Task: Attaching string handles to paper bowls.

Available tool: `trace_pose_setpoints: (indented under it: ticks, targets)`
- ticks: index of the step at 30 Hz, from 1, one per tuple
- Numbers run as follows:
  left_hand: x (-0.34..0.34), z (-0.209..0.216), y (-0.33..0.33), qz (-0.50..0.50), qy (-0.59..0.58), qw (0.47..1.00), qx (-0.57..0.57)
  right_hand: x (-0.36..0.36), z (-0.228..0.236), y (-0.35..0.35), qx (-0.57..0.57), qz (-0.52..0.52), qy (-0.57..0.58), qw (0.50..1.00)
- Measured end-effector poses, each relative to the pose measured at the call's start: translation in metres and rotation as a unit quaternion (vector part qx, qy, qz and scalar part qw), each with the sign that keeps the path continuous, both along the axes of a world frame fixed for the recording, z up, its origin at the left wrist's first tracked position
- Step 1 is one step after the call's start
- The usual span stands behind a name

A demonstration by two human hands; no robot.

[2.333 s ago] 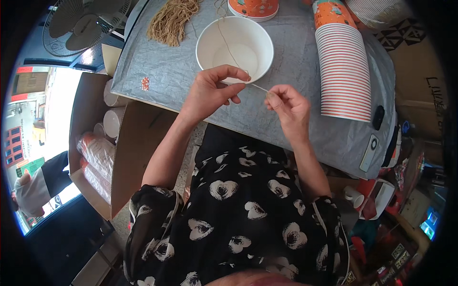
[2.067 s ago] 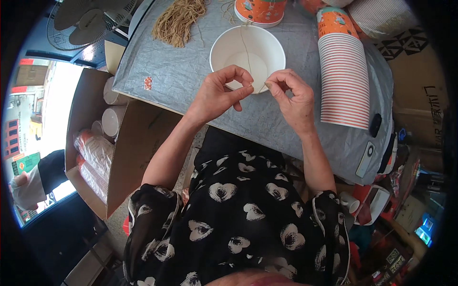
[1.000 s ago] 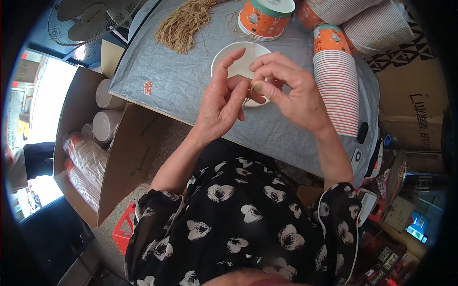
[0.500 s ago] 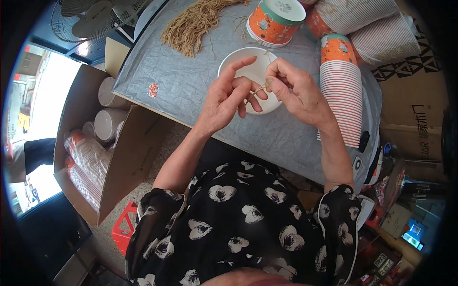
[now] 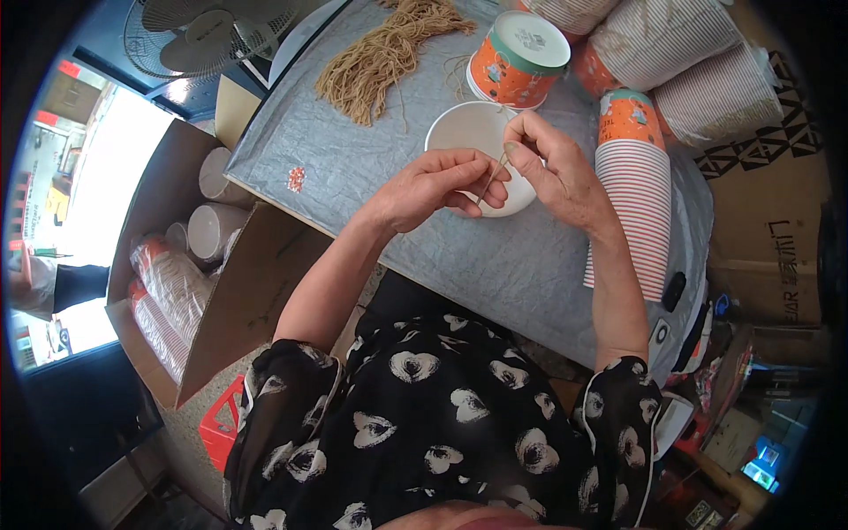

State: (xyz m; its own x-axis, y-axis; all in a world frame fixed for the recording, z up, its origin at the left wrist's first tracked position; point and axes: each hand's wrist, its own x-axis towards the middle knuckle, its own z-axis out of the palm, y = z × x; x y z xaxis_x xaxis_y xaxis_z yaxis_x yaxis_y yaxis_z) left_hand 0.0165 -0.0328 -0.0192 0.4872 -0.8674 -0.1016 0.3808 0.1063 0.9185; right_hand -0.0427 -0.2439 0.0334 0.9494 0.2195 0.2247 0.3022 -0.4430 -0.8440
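A thin tan string (image 5: 492,180) runs between my two hands above a white paper bowl (image 5: 452,132). My left hand (image 5: 433,187) is closed, its thumb and fingers pinching the lower part of the string. Thumb and forefinger of my right hand (image 5: 558,179) grip the upper end. Part of the bowl is hidden behind both hands. Beyond it stands an upside-down orange and green paper tub (image 5: 519,66). A loose bundle of tan string (image 5: 375,66) lies at the far side of the grey-covered table (image 5: 353,168).
A long stack of paper cups (image 5: 632,208) lies right of my right forearm, with bagged cup stacks (image 5: 667,44) behind. Small red-and-white bits (image 5: 296,179) sit at the table's left. An open carton (image 5: 256,291) of wrapped cups and a fan (image 5: 199,35) stand further left.
My left fingers have closed in from a spread pose and now pinch the string. The right hand keeps its grip. The whole view has shifted slightly.
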Motion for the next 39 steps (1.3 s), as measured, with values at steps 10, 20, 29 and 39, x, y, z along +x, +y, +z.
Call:
trace_pose_setpoints:
  ticks: [10,20,29,39]
  targets:
    - [-0.003,-0.009,0.0,0.016,0.046,0.999,-0.024,-0.001,0.003,-0.014,0.03,0.025,0.064,0.997]
    - [-0.006,-0.015,-0.002,0.054,-0.025,0.998,0.011,-0.007,0.002,-0.017,0.048,-0.018,0.074,0.996]
    - [-0.002,-0.017,0.001,0.094,-0.019,0.995,0.02,-0.004,-0.004,-0.012,0.019,-0.023,0.06,0.998]
    - [0.0,-0.019,0.003,0.103,0.009,0.995,0.012,-0.003,-0.014,-0.005,0.088,-0.022,0.081,0.993]
